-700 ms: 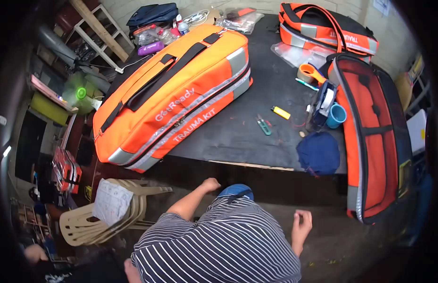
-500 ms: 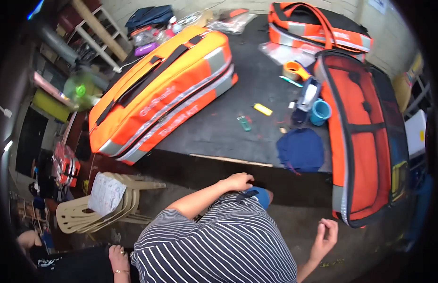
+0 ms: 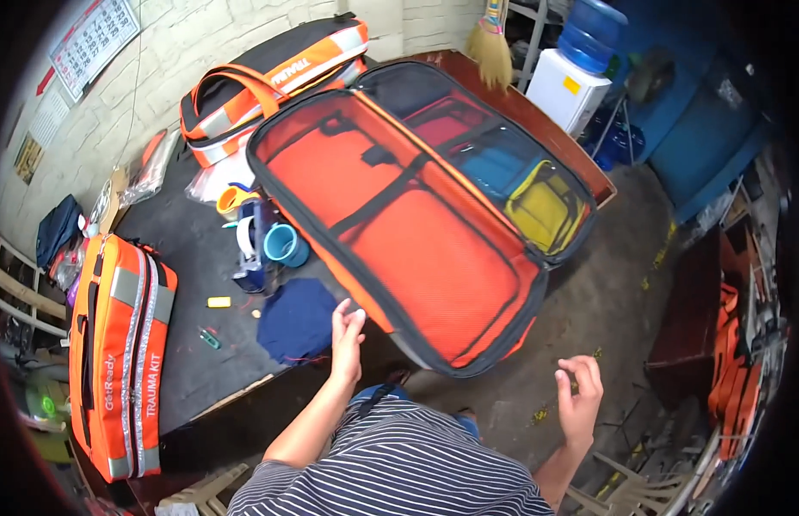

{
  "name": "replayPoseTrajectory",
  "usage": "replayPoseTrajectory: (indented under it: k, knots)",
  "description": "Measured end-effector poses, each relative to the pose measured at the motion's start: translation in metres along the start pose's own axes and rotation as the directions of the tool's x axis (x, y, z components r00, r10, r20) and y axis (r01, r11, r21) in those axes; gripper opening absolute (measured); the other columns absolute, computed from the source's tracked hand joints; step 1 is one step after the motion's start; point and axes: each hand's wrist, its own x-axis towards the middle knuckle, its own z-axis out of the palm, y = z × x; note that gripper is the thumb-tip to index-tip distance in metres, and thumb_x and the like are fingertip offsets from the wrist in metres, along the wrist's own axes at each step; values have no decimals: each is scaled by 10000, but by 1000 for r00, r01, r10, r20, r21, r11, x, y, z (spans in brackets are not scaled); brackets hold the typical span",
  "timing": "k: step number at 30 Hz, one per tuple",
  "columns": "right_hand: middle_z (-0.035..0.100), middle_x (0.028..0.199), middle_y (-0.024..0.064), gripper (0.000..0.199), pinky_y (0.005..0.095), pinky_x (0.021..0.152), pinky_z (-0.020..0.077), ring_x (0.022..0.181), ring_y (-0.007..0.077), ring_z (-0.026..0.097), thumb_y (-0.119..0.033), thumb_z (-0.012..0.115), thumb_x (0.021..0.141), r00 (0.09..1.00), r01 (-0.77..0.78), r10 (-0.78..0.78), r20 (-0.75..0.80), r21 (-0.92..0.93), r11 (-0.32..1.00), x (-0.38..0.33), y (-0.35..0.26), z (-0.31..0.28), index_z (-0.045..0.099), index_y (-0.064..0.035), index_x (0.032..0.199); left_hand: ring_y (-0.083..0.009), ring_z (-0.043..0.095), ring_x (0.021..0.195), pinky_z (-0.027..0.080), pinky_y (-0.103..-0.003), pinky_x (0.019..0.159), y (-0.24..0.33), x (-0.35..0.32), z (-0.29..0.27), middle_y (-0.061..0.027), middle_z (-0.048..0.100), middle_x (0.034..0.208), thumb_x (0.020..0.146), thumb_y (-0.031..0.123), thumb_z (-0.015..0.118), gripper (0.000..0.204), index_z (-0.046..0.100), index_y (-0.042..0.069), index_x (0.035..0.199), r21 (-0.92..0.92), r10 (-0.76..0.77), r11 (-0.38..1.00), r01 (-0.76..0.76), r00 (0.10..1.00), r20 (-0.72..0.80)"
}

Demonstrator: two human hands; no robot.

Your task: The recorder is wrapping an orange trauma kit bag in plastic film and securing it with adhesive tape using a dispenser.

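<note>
My left hand (image 3: 348, 344) is raised by the near edge of the table with nothing in it, its fingers partly stretched. It is nearest to a dark blue cloth piece (image 3: 294, 320) and the near side of an opened orange bag (image 3: 434, 271). The bag lies spread with its mesh-covered orange side towards me. Its dark lid holds red, blue and yellow mesh pouches (image 3: 547, 211). Off to the right, over the floor, my right hand (image 3: 580, 397) is empty, fingers loosely bent and thumb apart. Whether my left hand touches the bag is hard to tell.
A closed orange bag (image 3: 120, 361) stands at the table's left; another orange bag (image 3: 279, 82) lies behind. Between them are a teal cup (image 3: 286, 245), a tape dispenser (image 3: 249, 236), orange tape (image 3: 234, 202) and a yellow piece (image 3: 219, 302). A water dispenser (image 3: 567, 90) stands at far right.
My view has swung right, bringing the opened bag to the middle. My left hand has gone from my waist to near the bag's edge. My right hand remains raised and empty.
</note>
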Motion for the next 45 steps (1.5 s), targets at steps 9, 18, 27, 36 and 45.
replayPoseTrajectory:
  k: [9, 18, 27, 36, 45]
  knots:
    - [591, 965, 97, 197, 373, 806, 454, 912, 299, 573, -112, 670, 785, 918, 83, -124, 377, 124, 989, 4, 145, -58, 636, -48, 968, -291, 313, 1312, 259, -393, 1075, -5, -46, 113, -181, 313, 1409, 829, 37, 600, 623, 336, 94, 1391, 50, 432, 877, -478, 737, -520]
    - [589, 951, 83, 243, 365, 828, 435, 913, 269, 560, -190, 651, 821, 715, 310, -467, 521, 362, 879, 134, 237, -82, 615, -63, 1024, -218, 492, 1104, 416, -322, 925, 66, -75, 193, -120, 432, 1186, 898, 21, 522, 425, 383, 32, 1299, 263, 699, 636, -725, 397, -595]
    - [558, 955, 98, 230, 391, 833, 408, 943, 278, 541, -186, 633, 823, 508, 462, -501, 701, 269, 845, 285, 314, -5, 580, -70, 1015, -182, 573, 974, 459, -299, 870, 88, 2, 302, -83, 539, 1056, 906, 67, 544, 267, 520, -10, 1161, 447, 743, 604, -660, 263, -616]
    - [589, 863, 130, 302, 327, 682, 498, 732, 215, 580, -23, 689, 723, 419, 169, -218, 881, 160, 973, 422, 454, -20, 595, 18, 1007, -160, 604, 859, 481, -281, 795, 94, 16, 427, -84, 551, 968, 808, -21, 603, 263, 576, -12, 1069, 677, 784, 605, -419, 461, -415]
    - [564, 754, 135, 193, 318, 653, 442, 685, 204, 528, 42, 597, 765, 316, 559, -625, 713, 393, 730, 551, 299, -16, 561, 34, 955, -118, 577, 815, 470, -247, 741, 5, -145, 410, -52, 582, 910, 809, -22, 605, 182, 613, -3, 989, 506, 506, 862, -36, -12, -863]
